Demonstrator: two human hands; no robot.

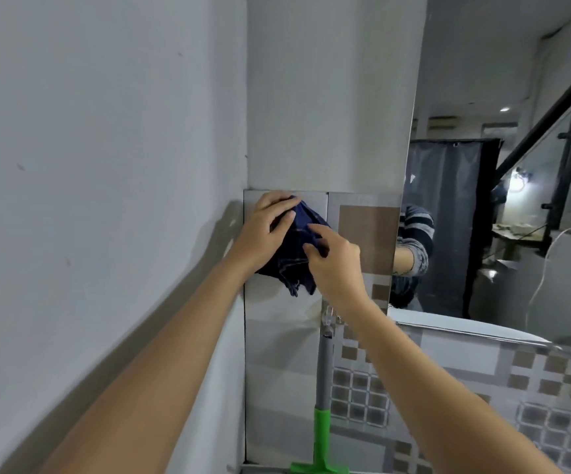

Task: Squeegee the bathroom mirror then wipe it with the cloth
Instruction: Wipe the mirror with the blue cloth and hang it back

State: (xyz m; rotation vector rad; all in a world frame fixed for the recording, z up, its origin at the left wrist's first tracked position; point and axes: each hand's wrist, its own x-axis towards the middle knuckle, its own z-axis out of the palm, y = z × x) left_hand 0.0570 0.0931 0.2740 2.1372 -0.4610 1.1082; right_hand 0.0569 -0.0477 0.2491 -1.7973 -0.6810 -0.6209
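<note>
A dark blue cloth (297,248) is bunched up against the tiled wall near the room's corner. My left hand (263,234) grips it from the left and above. My right hand (335,261) pinches its right side with thumb and fingers. The squeegee (323,405), grey-handled with a green lower part and green blade, hangs from a wall hook (328,318) below my hands. The mirror (503,200) is to the right, seen at a slant, and reflects a striped sleeve and a room behind.
A plain grey wall (89,165) fills the left side and meets the tiled wall (277,371) at a corner. Brown and grey mosaic tiles (551,405) run below the mirror. A ledge edge (482,333) sits under the mirror.
</note>
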